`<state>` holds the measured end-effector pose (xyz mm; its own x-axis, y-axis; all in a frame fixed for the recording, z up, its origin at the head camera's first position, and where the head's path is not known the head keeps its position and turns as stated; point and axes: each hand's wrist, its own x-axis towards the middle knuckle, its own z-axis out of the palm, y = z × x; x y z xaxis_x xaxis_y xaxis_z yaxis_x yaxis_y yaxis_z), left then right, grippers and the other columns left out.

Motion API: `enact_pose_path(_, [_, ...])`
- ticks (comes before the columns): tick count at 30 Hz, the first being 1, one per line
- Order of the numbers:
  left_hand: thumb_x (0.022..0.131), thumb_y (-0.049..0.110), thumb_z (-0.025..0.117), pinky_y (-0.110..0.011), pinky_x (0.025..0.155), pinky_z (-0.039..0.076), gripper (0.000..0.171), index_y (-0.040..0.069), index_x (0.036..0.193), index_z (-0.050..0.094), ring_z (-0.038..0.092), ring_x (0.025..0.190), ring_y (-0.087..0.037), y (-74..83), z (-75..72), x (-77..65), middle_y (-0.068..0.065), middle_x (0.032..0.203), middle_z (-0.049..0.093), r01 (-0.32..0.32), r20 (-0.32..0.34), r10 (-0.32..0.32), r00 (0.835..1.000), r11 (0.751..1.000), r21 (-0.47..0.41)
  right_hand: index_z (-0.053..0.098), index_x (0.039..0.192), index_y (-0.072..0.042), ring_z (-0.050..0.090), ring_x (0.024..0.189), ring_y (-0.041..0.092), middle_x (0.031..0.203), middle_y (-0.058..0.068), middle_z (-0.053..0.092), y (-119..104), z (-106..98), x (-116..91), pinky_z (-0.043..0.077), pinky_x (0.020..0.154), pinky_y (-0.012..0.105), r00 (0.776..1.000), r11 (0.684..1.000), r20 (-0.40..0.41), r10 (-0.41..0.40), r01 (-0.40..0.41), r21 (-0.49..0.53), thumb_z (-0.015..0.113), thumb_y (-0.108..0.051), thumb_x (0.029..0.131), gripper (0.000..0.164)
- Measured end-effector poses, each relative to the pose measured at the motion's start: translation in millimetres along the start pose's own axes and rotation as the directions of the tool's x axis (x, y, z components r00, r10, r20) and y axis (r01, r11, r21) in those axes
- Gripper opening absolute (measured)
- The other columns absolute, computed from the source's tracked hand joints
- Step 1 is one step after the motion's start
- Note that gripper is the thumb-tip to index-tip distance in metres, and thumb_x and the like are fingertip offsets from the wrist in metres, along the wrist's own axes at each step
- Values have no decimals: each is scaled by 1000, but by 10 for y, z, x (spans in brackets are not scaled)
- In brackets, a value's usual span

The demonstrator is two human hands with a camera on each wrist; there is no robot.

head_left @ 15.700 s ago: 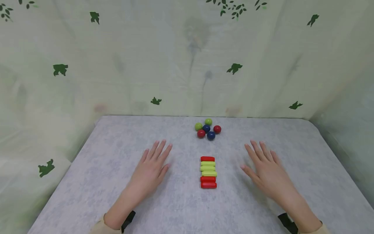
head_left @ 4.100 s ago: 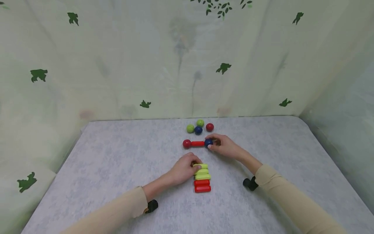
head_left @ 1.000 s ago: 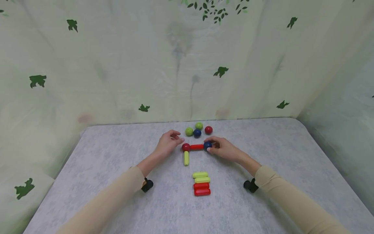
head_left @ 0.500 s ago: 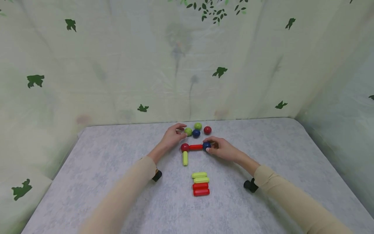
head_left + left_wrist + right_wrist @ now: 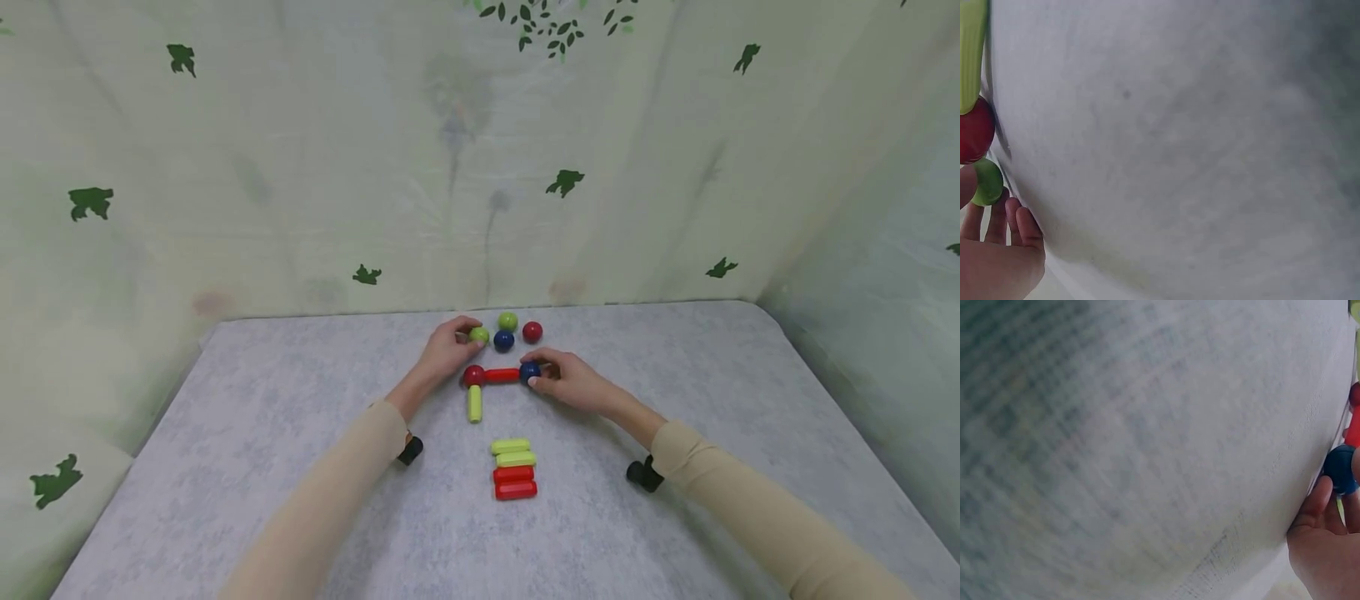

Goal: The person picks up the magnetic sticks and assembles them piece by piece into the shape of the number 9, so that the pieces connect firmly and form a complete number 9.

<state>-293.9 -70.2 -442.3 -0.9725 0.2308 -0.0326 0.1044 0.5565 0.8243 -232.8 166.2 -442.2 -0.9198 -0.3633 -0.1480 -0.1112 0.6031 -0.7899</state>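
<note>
My left hand point(image 5: 444, 348) pinches a green ball point(image 5: 479, 335) between thumb and fingers at the back of the table. The same green ball point(image 5: 988, 182) shows between the thumb and fingers in the left wrist view. A dark blue ball point(image 5: 529, 372) is gripped by my right hand point(image 5: 573, 381). A red rod point(image 5: 502, 376) joins that blue ball to a red ball point(image 5: 474, 376). From the red ball a yellow-green rod point(image 5: 475, 404) points toward me. In the right wrist view the fingers close round the blue ball point(image 5: 1340, 469).
Behind the joined pieces lie another green ball point(image 5: 507, 322), a blue ball point(image 5: 504, 340) and a red ball point(image 5: 532, 332). Nearer me, two yellow-green rods point(image 5: 513, 452) and two red rods point(image 5: 515, 482) lie in a stack of rows on the grey table point(image 5: 637, 533).
My left hand has moved from beside the red ball to the back and taken hold of the green ball, shifting it slightly left. The right hand keeps holding the blue ball.
</note>
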Motion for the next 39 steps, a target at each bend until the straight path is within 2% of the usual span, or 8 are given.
enact_pose_path(7, [92,11,68,-39,88,47,39,9,130,60,56,104,-28,-26,-63,-127,-12,128,58,15,-44,-18,999,999,-52,57,134,-13,51,90,22,102,5,57,8,2,-31,45,75,33,1000,1000,-2,0,0,2,65,-13,95,39])
enact_pose_path(14, [91,7,69,-35,83,48,38,5,128,60,57,102,-27,-54,-120,-256,-13,122,60,-4,-115,-9,993,994,-107,58,133,-14,51,91,22,104,4,58,44,3,-31,45,77,33,1000,1000,-13,-7,7,0,65,-14,96,38])
enact_pose_path(18, [92,6,67,-33,80,49,37,3,127,58,56,101,-27,-47,-158,-367,-14,120,59,13,-138,-33,990,990,-144,58,133,-14,51,90,21,101,4,57,53,14,-26,44,76,33,1000,1000,-12,-18,19,7,65,-14,95,38])
enact_pose_path(22, [93,7,66,-32,79,51,36,3,128,56,56,102,-27,-36,-179,-532,-14,119,58,39,-130,-62,990,984,-172,58,132,-14,52,90,22,100,4,57,52,29,-19,44,76,33,1000,1000,-12,-20,20,17,65,-14,95,38])
enact_pose_path(28, [93,9,67,-35,85,51,37,5,127,55,57,106,-26,-19,-195,-810,-12,119,59,52,-118,-74,990,983,-178,58,132,-15,52,90,22,100,4,57,43,35,-14,44,76,33,1000,1000,-12,-27,27,11,65,-14,95,37])
enact_pose_path(34, [92,12,69,-35,84,51,40,6,128,53,57,105,-23,-5,-196,-1043,-8,117,59,101,-88,-122,989,972,-212,58,133,-13,52,90,22,101,5,57,30,24,-20,44,76,33,1000,1000,-9,-28,28,14,65,-13,95,38])
enact_pose_path(39, [90,7,70,-34,83,52,38,6,126,57,60,101,-21,-35,-146,-1206,-7,113,61,74,-56,-87,995,978,-195,58,133,-12,51,90,22,101,5,57,32,25,-18,44,76,33,999,999,-8,-31,31,18,64,-13,96,38])
